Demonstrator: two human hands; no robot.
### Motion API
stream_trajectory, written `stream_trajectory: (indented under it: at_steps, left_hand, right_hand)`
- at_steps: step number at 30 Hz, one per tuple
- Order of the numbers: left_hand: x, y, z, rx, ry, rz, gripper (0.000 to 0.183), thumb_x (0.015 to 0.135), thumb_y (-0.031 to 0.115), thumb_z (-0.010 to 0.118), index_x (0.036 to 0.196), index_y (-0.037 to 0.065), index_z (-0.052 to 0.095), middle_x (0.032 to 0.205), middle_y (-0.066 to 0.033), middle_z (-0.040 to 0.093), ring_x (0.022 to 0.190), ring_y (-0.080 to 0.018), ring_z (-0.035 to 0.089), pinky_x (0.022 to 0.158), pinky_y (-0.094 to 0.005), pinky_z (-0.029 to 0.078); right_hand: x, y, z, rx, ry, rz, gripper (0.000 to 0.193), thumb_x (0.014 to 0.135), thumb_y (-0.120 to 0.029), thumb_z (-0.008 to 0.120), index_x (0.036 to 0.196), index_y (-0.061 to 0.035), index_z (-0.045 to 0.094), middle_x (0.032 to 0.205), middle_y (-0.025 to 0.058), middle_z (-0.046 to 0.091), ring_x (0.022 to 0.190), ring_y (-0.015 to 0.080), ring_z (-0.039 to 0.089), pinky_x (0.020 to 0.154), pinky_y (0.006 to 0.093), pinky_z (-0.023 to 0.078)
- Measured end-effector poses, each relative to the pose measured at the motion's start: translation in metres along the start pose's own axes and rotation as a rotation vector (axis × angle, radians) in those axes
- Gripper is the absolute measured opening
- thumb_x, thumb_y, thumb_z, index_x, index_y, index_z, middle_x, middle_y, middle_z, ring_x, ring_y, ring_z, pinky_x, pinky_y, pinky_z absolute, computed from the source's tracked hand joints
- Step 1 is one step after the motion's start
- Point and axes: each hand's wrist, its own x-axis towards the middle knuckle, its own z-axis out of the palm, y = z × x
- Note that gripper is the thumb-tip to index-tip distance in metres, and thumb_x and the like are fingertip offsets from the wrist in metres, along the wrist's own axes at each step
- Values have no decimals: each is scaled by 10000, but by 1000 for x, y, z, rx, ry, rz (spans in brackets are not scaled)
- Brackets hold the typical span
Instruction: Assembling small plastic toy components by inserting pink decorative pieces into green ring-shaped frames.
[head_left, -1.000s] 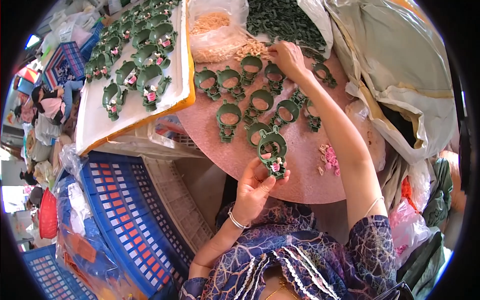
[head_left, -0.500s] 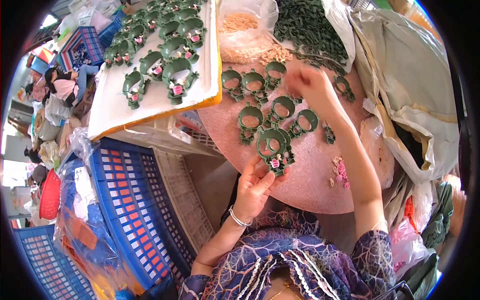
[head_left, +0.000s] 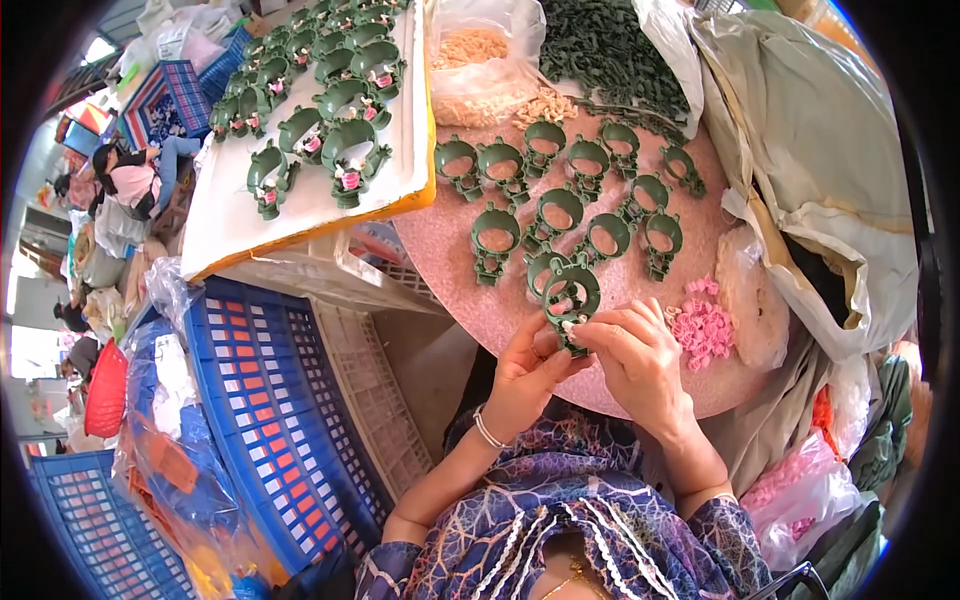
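Note:
My left hand (head_left: 530, 365) is closed round the lower part of a dark green plastic figure with a ring-shaped top (head_left: 594, 290), held tilted above the near edge of the round pink table (head_left: 470, 320). My right hand (head_left: 638, 358) meets it from the right, thumb and fingers pinched at the figure's front. A small white piece (head_left: 568, 327) shows at those fingertips; the fingers hide part of the figure's body. Several similar green figures (head_left: 497, 262) lie in loose rows just beyond my hands. Right of my right hand is a heap of small pink pieces (head_left: 703, 330).
A white board with a yellow edge (head_left: 400, 205) at the far left carries several green figures with pink and white parts. Beige pieces in a clear bag (head_left: 475, 50) and a dark green heap (head_left: 610, 60) lie at the back. Blue baskets (head_left: 270, 400) stand left; a person sits beyond.
My right hand has come back from the table's far side to the figure in my left hand. The pink heap and more green figures are now uncovered. The held figure's pink part no longer shows.

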Motion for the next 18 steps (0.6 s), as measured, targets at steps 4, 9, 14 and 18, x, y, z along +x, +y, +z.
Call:
stream_trajectory:
  at_steps: [4,9,14,18]
  left_hand:
    - [-2,-6,-3,44,-10,8,567,982,-23,508,1499,100,311,1331,-116,548,1221,-212,554,1043,-408,490]
    - [-6,-10,-6,130,-16,38,578,974,-43,508,1501,93,314,1333,-102,547,1223,-196,546,1026,-390,501]
    - [-7,-5,-3,78,-20,-2,571,979,-40,496,1504,86,310,1328,-113,543,1202,-213,565,1010,-392,518]
    - [-8,-1,0,58,-32,-9,564,981,-41,486,1502,81,309,1321,-120,546,1197,-221,570,1011,-398,520]
  right_hand:
    - [-1,2,0,-48,-40,-67,281,702,-52,651,981,-71,672,952,41,644,860,230,607,771,372,431]
    - [1,-4,-4,-106,-112,-57,301,703,-54,649,1004,-72,657,978,41,641,903,226,601,788,375,422]
    - [4,-13,-4,-16,-113,66,281,727,-93,660,1007,-88,660,967,41,637,912,241,583,811,373,418]
    - [3,-13,-7,-79,-79,41,267,729,-104,663,996,-105,667,961,33,636,908,241,579,820,370,415]
